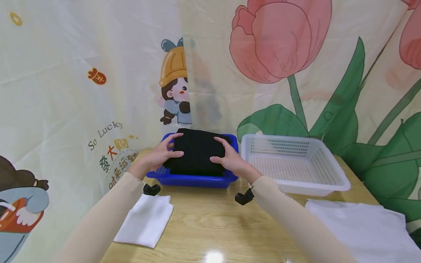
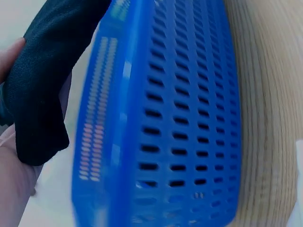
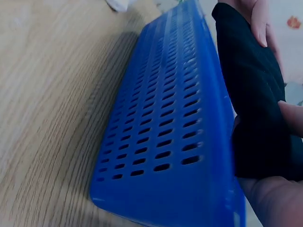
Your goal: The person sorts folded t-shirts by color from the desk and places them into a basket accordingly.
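Observation:
A folded black cloth point(image 1: 198, 153) is held by both hands over the blue basket point(image 1: 194, 181). At its left edge my left hand point(image 1: 161, 152) grips it, thumb and a finger showing on top. On the opposite edge my right hand point(image 1: 230, 157) grips it the same way, the other fingers hidden beneath. The left wrist view has the cloth point(image 2: 42, 80) as a thick bundle above the basket's rim. From the right wrist, the cloth point(image 3: 255, 94) hangs apart from the perforated basket wall point(image 3: 161, 113), with part of each hand around it.
To the right of the blue basket stands a white basket point(image 1: 329, 184). One white folded cloth point(image 1: 148, 219) lies at the front left of the wooden table point(image 1: 210, 223), another white cloth point(image 1: 361, 226) at the front right. A printed curtain point(image 1: 210, 54) hangs behind.

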Motion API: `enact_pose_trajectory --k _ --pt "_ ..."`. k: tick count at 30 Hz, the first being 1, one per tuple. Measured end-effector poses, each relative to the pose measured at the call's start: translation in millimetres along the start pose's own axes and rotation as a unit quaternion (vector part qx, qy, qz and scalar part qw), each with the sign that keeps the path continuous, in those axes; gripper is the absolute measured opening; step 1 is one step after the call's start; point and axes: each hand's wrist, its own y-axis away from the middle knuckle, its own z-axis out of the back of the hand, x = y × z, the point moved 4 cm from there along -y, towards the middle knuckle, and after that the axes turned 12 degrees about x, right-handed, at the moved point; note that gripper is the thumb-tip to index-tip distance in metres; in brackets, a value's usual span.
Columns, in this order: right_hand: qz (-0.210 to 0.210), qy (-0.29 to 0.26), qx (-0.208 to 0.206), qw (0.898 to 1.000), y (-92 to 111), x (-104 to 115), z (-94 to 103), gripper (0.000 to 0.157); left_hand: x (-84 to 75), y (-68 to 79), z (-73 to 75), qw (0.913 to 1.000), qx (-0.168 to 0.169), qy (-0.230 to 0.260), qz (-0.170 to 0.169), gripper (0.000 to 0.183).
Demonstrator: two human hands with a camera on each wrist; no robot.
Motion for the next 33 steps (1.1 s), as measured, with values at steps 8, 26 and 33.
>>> enact_pose_trajectory --k 8,26,33 --pt "-0.019 0.005 -0.009 1.0 -31.1 -17.5 -11.3 0.084 30.8 -7.1 17.3 0.9991 -0.027 -0.018 0.026 0.079" --pt "-0.045 0.024 -0.021 0.998 -49.7 -43.7 -16.3 0.083 64.0 -27.9 24.5 0.9981 -0.02 -0.009 0.058 0.081" --pt "-0.056 0.049 -0.022 0.997 -52.6 -45.1 -12.3 0.083 68.5 -37.8 25.0 0.9967 -0.019 -0.022 0.075 0.079"
